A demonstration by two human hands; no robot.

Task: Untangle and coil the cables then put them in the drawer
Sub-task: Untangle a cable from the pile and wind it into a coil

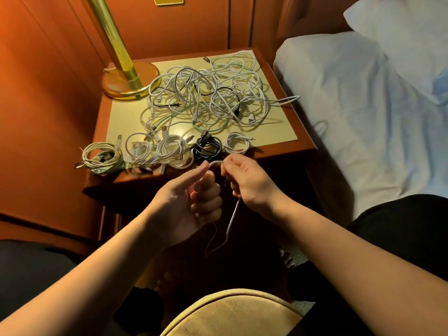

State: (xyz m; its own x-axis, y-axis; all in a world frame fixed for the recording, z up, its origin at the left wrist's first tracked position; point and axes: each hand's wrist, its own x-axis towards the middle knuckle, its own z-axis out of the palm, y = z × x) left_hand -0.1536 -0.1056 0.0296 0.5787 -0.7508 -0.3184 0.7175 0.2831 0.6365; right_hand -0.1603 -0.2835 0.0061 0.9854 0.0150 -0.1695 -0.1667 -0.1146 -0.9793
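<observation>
Nightstand (278, 151): 5 coiled cables (169, 149) along front edge
Left hand (191, 202): fingers curled — gripping white cable (231, 219)
Right hand (247, 180): pinching same cable — palm down

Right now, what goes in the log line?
hands: left, right hold cable | coils: table front | tangle: remains

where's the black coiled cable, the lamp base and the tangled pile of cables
black coiled cable (209, 147): head view, on the coil's left loops.
lamp base (116, 89): head view, on the brass disc's front left.
tangled pile of cables (206, 98): head view, on the heap's middle.
</observation>
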